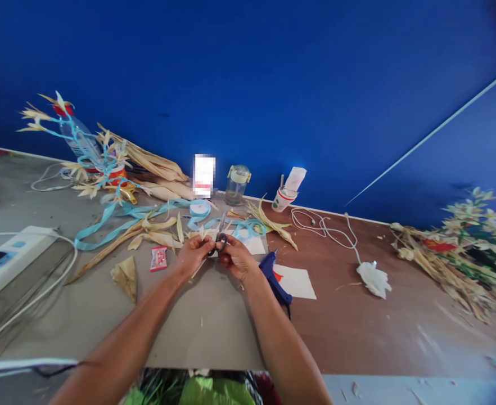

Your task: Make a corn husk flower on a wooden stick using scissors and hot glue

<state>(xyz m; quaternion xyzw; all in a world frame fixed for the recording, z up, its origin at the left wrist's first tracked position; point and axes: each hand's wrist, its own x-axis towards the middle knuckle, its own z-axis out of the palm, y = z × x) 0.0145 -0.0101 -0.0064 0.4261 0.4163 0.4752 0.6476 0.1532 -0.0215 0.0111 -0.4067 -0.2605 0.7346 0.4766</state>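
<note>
Pale strip (198, 269) was pinched by the left hand (193, 255) above the table (206, 334); the right hand (238, 260) at the scissors (222, 223) showed undeterminable grip; husk flowers (88, 190) were judged finished, loose husks (125, 277) unworked.

Passable to the right of the glue gun (274, 279), across the flat paper (301, 283) and bare brown tabletop (336, 332), as far as the tissue (374, 279). Walled off to its left by the right hand (236, 257) and forearm (288, 340), then the scissors (221, 239), and farther left by ribbon (199, 208), husks (155, 226) and power strip (37, 239). Obstructed behind the glue gun by looped cable (324, 226), cup (282, 201) and jar (234, 191) near the wall (265, 101).
</note>
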